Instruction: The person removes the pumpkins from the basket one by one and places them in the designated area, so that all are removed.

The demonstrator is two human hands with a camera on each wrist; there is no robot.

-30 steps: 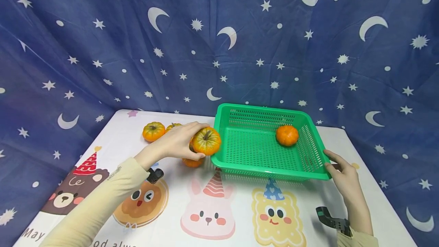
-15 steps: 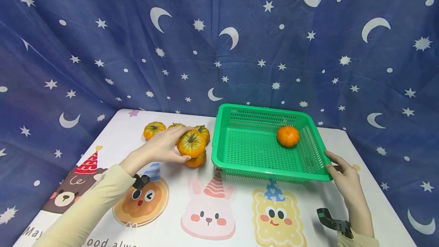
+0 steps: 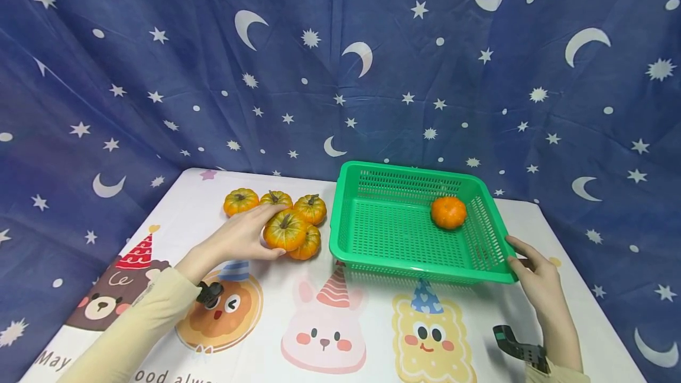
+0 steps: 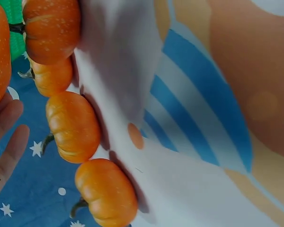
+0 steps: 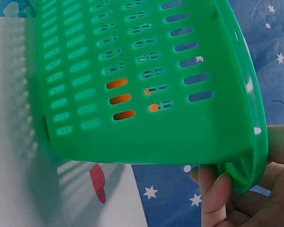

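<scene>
A: Nearest entry?
B: White tablecloth, printed with cartoon figures, spread beneath both hands.
A: Left hand?
B: Grasping the held pumpkin, thumb on the near side, fingers beyond; a side grip, presumably because it suits a round body and leaves the stem free.
A: Right hand?
B: Pinching the rim of the green basket by its near right corner, likely to steady it.
A: Loose stock by the left hand?
B: Four. Front pumpkin, right of the thumb, partly hidden; right pumpkin, right of the fingertips; middle pumpkin, just beyond them; outer pumpkin, beyond the knuckles. Clustered, seemingly, within easy reach.
A: Basket contents?
B: One orange pumpkin, toward the right hand's end.
A: Farthest?
B: Blue curtain, moons and stars, beyond both hands; probably a backdrop.
</scene>
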